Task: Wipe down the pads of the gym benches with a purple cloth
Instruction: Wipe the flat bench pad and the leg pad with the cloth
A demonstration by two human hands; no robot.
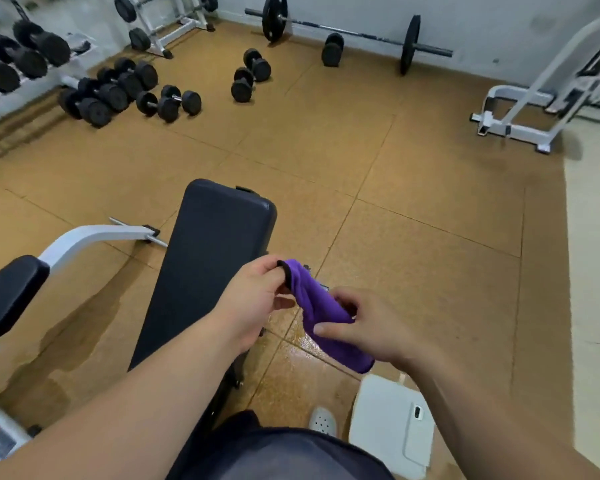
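Observation:
A purple cloth [321, 313] with a black hem is bunched up and held in the air between both hands, just right of the bench. My left hand [257, 299] pinches its upper end. My right hand [371, 327] grips its lower part with the thumb on top. The long black bench pad [208, 265] runs away from me at centre left, below and left of the hands. A second, smaller black pad [7, 292] on a white frame sits at the far left.
Several black dumbbells [125, 88] lie on the cork-coloured floor at the back left beside a rack. A barbell [343, 32] rests by the far wall. A white machine frame [520, 112] stands at right. A white box [392, 424] sits near my feet. Floor by the bench looks wet.

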